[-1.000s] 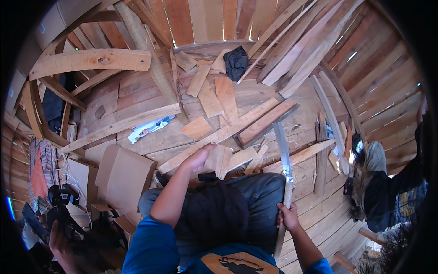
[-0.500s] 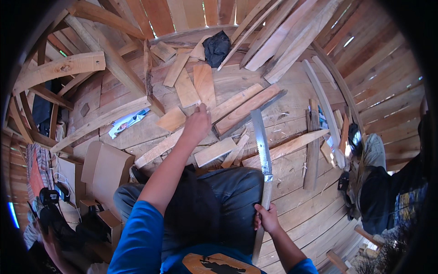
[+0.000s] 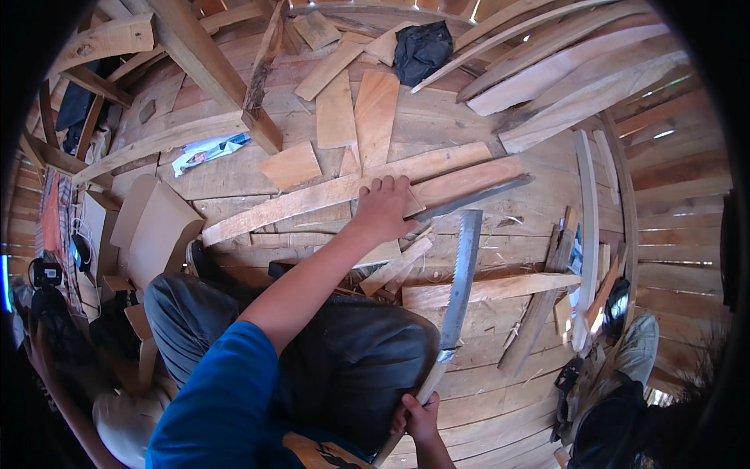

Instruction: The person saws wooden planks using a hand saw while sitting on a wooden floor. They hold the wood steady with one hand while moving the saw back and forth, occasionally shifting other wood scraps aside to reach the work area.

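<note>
My right hand point(image 3: 417, 416) is closed round the long wooden handle of a pull saw point(image 3: 459, 277). The toothed metal blade points away from me, above the floor beside my right knee. My left hand point(image 3: 383, 209) is on a long pale wooden board point(image 3: 289, 205), fingers curled over its top and thumb toward the near side. Right beside that hand, a reddish board point(image 3: 469, 181) lies along the long one. A dark strip point(image 3: 476, 197) runs under its near edge. The underside of my left hand is hidden.
Short wood offcuts point(image 3: 336, 113) lie beyond my left hand, near a black plastic bag point(image 3: 422, 51). A pointed board point(image 3: 500, 289) lies right of the saw. A timber frame point(image 3: 195, 59) and an open cardboard box point(image 3: 160, 230) are left. People sit at both sides.
My left hand has come down onto the long board and moved right. The saw stays in my right hand, and the view has shifted and turned slightly.
</note>
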Demonstrator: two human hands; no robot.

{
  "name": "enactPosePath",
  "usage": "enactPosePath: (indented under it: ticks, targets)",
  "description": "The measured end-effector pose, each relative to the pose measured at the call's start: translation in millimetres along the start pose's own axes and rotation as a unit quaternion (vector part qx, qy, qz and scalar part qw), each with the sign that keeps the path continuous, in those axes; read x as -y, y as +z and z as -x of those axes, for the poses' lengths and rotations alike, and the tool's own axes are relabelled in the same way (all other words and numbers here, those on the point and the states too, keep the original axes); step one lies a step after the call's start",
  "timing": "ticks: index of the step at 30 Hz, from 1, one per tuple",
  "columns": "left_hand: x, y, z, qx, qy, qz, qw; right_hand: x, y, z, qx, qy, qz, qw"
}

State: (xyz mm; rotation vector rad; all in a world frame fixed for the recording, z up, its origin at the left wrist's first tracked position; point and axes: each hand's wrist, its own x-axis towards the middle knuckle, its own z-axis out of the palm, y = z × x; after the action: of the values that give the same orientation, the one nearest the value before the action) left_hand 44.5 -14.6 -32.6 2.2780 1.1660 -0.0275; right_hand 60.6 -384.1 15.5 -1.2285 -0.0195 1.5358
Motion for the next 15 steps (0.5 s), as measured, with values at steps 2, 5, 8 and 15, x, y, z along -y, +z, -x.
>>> enactPosePath:
  ticks: [2, 5, 8, 15]
  targets:
    - [10, -6, -1, -0.028, -0.020, -0.022, 0.999, 3, -3, 0, 0.011, 0.000, -0.010, 1.000]
    - [24, -6, -6, -0.008, -0.068, -0.004, 0.998, 3, -7, -3, 0.028, 0.002, -0.019, 0.999]
    - [24, -7, -11, 0.046, -0.088, -0.014, 0.995, 3, -7, -4, 0.027, 0.001, -0.017, 0.999]
    - [29, 0, -11, 0.065, -0.078, 0.068, 0.993, 2, -10, -3, 0.031, 0.001, -0.028, 0.999]
